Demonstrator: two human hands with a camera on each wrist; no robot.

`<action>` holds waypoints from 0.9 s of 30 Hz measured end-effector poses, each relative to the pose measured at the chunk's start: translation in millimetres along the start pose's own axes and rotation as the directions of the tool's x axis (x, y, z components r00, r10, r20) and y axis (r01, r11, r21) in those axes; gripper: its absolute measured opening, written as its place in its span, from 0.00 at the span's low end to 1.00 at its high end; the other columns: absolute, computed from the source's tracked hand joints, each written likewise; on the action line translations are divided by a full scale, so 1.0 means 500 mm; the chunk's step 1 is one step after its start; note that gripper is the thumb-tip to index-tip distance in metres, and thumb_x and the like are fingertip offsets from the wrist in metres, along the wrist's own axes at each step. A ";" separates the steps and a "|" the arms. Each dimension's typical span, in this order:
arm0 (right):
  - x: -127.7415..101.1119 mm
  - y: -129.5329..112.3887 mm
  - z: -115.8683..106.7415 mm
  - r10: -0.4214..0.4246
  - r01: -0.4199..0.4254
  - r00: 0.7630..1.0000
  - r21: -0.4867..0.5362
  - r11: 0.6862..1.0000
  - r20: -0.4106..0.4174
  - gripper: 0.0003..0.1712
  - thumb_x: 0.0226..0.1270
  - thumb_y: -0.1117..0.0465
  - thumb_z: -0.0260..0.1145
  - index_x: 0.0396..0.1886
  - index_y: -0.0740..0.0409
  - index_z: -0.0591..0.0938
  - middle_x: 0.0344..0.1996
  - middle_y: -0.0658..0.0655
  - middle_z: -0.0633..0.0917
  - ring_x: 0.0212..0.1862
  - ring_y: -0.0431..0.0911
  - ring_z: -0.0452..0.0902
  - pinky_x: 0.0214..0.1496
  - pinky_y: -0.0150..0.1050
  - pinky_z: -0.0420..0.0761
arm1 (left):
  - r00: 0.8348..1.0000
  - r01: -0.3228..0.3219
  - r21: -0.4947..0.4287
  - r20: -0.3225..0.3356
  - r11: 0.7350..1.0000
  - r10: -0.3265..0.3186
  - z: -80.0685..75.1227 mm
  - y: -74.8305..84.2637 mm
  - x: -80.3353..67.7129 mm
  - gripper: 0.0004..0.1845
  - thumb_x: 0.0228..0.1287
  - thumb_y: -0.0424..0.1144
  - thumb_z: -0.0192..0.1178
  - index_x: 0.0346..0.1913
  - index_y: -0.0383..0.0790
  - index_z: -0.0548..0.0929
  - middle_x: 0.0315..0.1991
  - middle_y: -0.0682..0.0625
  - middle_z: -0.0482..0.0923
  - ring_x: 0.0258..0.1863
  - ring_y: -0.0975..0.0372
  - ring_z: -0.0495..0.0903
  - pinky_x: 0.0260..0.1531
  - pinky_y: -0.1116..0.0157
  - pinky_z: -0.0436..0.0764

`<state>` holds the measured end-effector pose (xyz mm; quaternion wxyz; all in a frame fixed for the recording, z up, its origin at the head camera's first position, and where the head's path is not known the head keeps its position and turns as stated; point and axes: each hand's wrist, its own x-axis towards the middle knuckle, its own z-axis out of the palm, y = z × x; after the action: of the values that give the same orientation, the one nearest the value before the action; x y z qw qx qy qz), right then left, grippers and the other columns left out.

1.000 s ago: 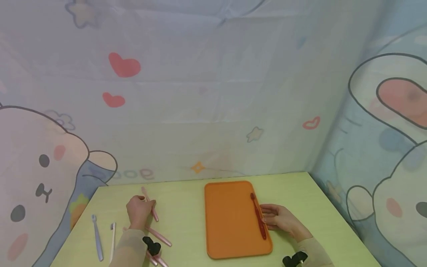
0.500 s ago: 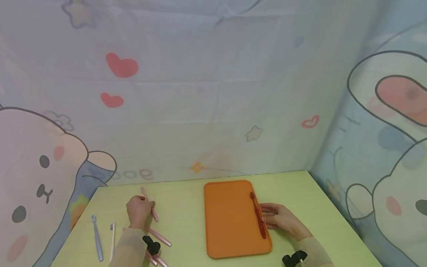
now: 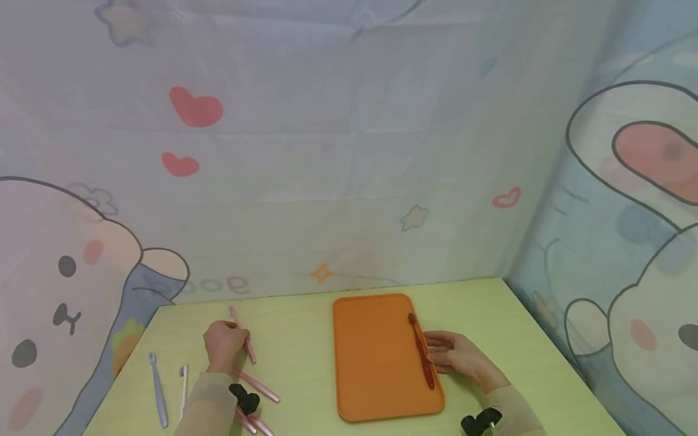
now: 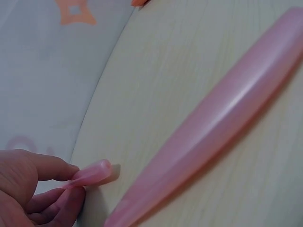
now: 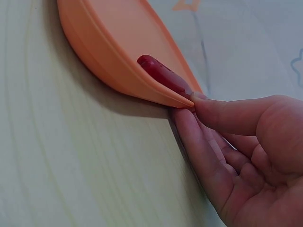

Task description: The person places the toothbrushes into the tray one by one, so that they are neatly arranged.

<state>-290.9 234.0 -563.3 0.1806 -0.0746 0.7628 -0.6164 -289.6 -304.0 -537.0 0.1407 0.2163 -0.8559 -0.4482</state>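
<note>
Head view takes in a cartoon-printed fabric backdrop [image 3: 349,133] rising behind the pale yellow-green table [image 3: 305,351], meeting it along the back edge. On the table's surface, right of its middle and nearer the back edge than the left one, lies an orange tray [image 3: 376,357] with rounded corners.

Two beige-sleeved arms come in over the table's near edge. One ends in the right hand [image 3: 463,357], whose thumb and fingertips pinch the tray's right edge, the thumb above the rim and the fingers below. The other ends in the left hand [image 3: 223,342], toward the table's back left corner, where thumb and fingers pinch a pink toothbrush [image 3: 250,351], its head pointing to the back edge. I can't tell whether that brush touches the surface.

A dark red toothbrush [image 3: 422,356] lies in the tray along its right edge, head toward the far right corner, handle end toward the near right one. A lavender-blue toothbrush [image 3: 159,393] lies nearest the table's left edge, with a white toothbrush [image 3: 183,393] between it and the left sleeve [image 3: 206,399]. Another pink brush [image 3: 260,387] slants out from beside that sleeve, and two more pink handles [image 3: 260,426] show at the near edge, partly hidden.
</note>
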 end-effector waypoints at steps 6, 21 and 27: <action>-0.006 -0.007 0.003 0.014 -0.013 1.000 0.007 1.000 -0.009 0.37 0.73 0.68 0.71 0.77 0.73 0.69 0.70 0.74 0.76 0.60 0.53 0.83 0.52 0.48 0.90 | 1.000 -0.010 0.005 0.007 1.000 0.009 0.002 -0.013 0.014 0.17 0.58 0.31 0.67 0.46 0.21 0.86 0.41 0.31 0.86 0.47 0.38 0.82 0.48 0.47 0.84; -0.004 -0.002 0.004 0.008 -0.008 1.000 0.006 1.000 0.003 0.37 0.74 0.67 0.71 0.77 0.73 0.68 0.70 0.73 0.76 0.59 0.53 0.84 0.51 0.48 0.90 | 1.000 0.023 -0.008 0.015 1.000 -0.023 -0.007 -0.009 0.015 0.18 0.61 0.33 0.66 0.48 0.20 0.86 0.44 0.29 0.85 0.49 0.37 0.81 0.52 0.44 0.82; -0.006 -0.007 0.005 0.006 -0.006 1.000 0.003 1.000 0.002 0.37 0.74 0.68 0.70 0.77 0.73 0.68 0.70 0.73 0.76 0.60 0.53 0.84 0.52 0.48 0.90 | 0.999 0.020 -0.031 0.026 0.999 -0.020 -0.009 -0.011 0.017 0.19 0.62 0.33 0.65 0.50 0.19 0.86 0.47 0.27 0.85 0.52 0.36 0.80 0.56 0.43 0.80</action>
<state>-287.6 231.8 -559.7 0.1832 -0.0725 0.7620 -0.6169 -293.6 -314.0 -538.9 0.1285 0.2167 -0.8483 -0.4657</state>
